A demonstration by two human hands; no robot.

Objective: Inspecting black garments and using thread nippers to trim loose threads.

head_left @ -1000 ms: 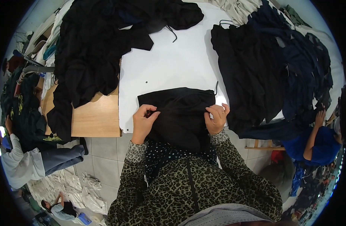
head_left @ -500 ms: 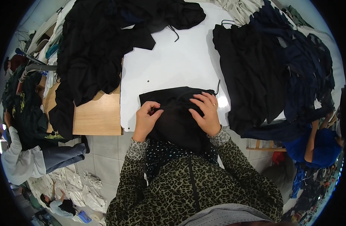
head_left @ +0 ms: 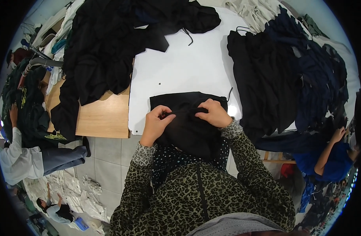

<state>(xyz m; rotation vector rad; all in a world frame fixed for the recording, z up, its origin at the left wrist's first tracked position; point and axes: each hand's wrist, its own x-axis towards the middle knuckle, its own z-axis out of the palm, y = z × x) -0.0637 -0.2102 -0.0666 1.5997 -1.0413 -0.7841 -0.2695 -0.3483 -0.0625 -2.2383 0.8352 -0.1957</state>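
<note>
A black garment (head_left: 188, 137) with a thin cord at its far right corner lies over the table's near edge and hangs down toward my lap. My left hand (head_left: 155, 124) pinches a fold of its cloth between thumb and fingertips. Something small and dark with a hint of red sits inside those curled fingers, too hidden to name. Facing it, my right hand (head_left: 214, 113) also has thumb and fingers closed on the cloth, a short way to the right. A stretch of the black fabric runs between the two pinches.
The garment rests on a white board (head_left: 180, 67) beside a wooden tabletop (head_left: 104, 118). Black clothes (head_left: 102, 51) are heaped at the far left. A black garment stack (head_left: 263, 82) and navy clothes (head_left: 318, 70) lie to the right. Other people work on both sides.
My right hand has gone from spread fingers to a pinch on the black cloth. My left hand has shifted slightly right and still grips the fabric. The view has turned a little.
</note>
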